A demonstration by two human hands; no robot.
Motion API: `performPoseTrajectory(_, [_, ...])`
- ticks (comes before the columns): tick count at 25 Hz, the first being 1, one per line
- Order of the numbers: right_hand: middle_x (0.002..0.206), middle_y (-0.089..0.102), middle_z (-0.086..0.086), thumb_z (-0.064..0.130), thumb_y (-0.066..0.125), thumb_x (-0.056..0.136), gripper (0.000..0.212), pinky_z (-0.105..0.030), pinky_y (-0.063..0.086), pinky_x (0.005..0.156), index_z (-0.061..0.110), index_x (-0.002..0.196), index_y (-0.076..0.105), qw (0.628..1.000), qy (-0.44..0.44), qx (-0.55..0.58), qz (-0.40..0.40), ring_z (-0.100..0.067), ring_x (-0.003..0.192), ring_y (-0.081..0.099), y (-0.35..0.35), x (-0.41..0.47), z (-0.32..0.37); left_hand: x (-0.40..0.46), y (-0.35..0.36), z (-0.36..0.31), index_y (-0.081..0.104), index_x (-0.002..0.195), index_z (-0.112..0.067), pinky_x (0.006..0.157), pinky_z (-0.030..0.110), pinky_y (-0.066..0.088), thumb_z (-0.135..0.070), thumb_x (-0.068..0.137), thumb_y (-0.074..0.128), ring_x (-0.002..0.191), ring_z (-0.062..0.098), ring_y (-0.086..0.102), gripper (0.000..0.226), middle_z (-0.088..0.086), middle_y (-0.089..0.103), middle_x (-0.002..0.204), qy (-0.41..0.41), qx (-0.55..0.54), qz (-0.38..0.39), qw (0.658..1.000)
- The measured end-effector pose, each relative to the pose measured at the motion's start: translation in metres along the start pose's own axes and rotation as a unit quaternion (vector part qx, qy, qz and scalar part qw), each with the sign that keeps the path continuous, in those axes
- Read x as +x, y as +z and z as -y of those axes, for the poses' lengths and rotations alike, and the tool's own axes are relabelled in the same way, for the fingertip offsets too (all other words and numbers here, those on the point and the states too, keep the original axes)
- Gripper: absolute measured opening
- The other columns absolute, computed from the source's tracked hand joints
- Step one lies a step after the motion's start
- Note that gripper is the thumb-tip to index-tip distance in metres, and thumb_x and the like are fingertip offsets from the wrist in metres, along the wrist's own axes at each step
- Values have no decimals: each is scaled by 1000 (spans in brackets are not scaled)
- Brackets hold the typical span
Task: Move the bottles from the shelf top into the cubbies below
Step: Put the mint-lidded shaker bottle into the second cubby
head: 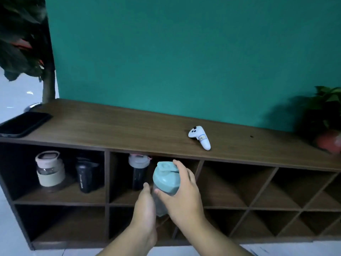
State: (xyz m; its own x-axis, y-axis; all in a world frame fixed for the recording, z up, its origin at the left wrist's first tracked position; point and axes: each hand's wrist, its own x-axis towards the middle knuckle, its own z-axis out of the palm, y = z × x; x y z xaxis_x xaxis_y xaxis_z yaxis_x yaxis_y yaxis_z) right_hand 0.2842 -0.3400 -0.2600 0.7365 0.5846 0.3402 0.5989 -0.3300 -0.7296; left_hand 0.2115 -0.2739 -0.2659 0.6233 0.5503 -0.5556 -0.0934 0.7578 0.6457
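Both hands grip a teal-lidded bottle [165, 182] before the shelf's [129, 126] upper middle cubby [184, 182]; right hand [184, 196] clasps the lid, left hand [144, 206] wraps the clear body (three bottles already shelved).

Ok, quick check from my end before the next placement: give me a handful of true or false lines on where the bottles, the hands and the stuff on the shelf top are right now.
1. Both hands hold the teal-lidded bottle. True: the left hand is on its body, the right hand around its lid.
2. The upper left cubby holds one bottle. False: it holds two, the cream-sleeved bottle and the black bottle.
3. A bottle stands on the shelf top. False: only a phone, a white controller and a potted plant show there.
4. The grey-lidded bottle stands in the second upper cubby. True.
5. The diagonal cubbies on the right hold bottles. False: none show there.
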Motion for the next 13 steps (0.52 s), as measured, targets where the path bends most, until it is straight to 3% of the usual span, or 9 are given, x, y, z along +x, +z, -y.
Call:
performPoseTrajectory(2, [137,46,19,48,84,64,92,-14,42,87,48,143,37,999,29,-14,13,-4,116,54,20,4,-29,38,-15,21,70,116,-19,104,50,50,-55,105,32,107,30,70,54,12,82,101,-41,-5,-17,999])
performPoseTrajectory(5, [139,45,15,38,87,69,90,-11,37,83,45,144,38,999,50,-13,16,1,109,46,40,26,-54,79,-21,33,60,135,-17,108,49,47,-60,100,39,118,31,66,59,14,72,126,-77,1,-12,997])
performPoseTrajectory(9, [143,46,4,32,87,71,86,-22,38,87,36,143,40,997,70,-23,-8,-7,110,50,68,71,-77,124,-13,25,57,132,-9,101,35,47,-48,106,39,107,23,66,50,12,73,114,-73,-67,13,995])
performPoseTrajectory(13, [138,49,-5,40,85,71,75,-28,41,78,25,134,46,993,87,-76,-23,-27,112,61,90,106,-92,158,0,16,46,149,-5,98,32,43,-45,107,39,135,24,54,58,14,57,148,-82,-132,41,987])
